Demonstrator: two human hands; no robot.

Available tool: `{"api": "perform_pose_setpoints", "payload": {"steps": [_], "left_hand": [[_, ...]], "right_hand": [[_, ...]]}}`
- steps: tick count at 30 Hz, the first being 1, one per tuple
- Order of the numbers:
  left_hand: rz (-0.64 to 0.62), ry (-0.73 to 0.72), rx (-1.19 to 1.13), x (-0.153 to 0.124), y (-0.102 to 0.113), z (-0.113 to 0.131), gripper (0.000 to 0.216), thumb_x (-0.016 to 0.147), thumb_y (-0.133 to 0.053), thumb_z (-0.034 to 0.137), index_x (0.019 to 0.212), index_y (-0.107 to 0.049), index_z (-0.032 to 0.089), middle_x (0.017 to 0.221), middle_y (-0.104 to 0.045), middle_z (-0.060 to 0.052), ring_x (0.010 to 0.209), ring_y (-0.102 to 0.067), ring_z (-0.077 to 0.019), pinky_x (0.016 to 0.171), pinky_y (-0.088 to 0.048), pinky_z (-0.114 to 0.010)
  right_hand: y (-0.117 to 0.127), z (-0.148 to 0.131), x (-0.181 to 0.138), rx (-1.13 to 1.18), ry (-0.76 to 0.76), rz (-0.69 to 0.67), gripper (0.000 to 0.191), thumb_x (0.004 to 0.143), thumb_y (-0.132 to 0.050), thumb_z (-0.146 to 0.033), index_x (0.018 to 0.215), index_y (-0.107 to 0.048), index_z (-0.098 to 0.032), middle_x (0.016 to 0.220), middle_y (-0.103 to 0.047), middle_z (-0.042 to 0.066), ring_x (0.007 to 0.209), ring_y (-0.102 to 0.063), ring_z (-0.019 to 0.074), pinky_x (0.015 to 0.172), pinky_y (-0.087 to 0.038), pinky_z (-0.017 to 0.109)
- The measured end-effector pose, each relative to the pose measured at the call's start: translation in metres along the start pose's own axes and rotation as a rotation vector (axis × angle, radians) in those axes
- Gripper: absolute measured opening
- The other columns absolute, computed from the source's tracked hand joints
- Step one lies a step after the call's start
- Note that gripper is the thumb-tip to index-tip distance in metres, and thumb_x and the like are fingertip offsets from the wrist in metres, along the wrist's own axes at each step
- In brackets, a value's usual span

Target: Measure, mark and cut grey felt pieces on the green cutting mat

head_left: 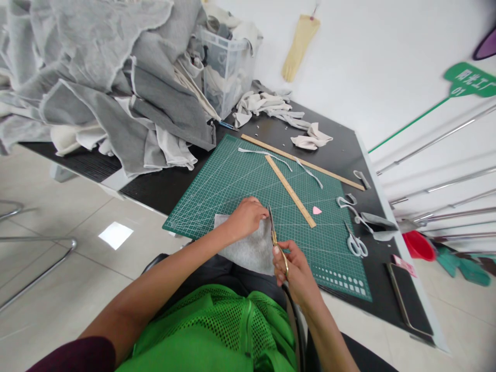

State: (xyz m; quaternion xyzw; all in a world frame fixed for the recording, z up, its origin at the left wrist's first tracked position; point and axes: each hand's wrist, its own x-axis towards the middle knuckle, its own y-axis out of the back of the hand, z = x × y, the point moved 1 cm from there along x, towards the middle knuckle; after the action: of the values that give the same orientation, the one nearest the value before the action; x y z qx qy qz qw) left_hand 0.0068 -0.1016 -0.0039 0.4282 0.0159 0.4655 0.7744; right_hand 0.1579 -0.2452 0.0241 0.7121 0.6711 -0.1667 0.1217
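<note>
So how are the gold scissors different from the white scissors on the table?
The gold scissors are held in the right hand, blades pointing away along the edge of the grey fabric piece; the white scissors lie untouched on the green cutting mat, near its right edge. The gold pair has metal-coloured handles; the white pair has pale handles. The left hand presses the fabric beside the gold pair. Both are scissors with loop handles.

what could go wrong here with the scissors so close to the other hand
1. The left hand presses the grey fabric piece right beside the scissors held in the right hand; a fingertip might get nicked.
2. The fabric overhangs the edge of the cutting mat, so it may sag and the cut could wander.
</note>
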Motion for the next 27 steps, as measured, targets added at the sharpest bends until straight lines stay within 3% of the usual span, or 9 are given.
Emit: {"api": "perform_pose_setpoints", "payload": {"steps": [27], "left_hand": [[0.022,-0.003,-0.046,0.0,0.003,0.001,0.026,0.089,-0.051,0.011,0.08,-0.074,0.02,0.08,-0.073,-0.001,0.086,-0.062,-0.0186,0.09,-0.045,-0.035]], "right_hand": [[-0.003,-0.01,0.009,0.0,-0.021,-0.002,0.039,0.086,-0.068,-0.057,0.09,-0.046,-0.024,0.055,-0.043,-0.013,0.039,-0.034,0.0047,0.035,-0.035,0.016]]}}
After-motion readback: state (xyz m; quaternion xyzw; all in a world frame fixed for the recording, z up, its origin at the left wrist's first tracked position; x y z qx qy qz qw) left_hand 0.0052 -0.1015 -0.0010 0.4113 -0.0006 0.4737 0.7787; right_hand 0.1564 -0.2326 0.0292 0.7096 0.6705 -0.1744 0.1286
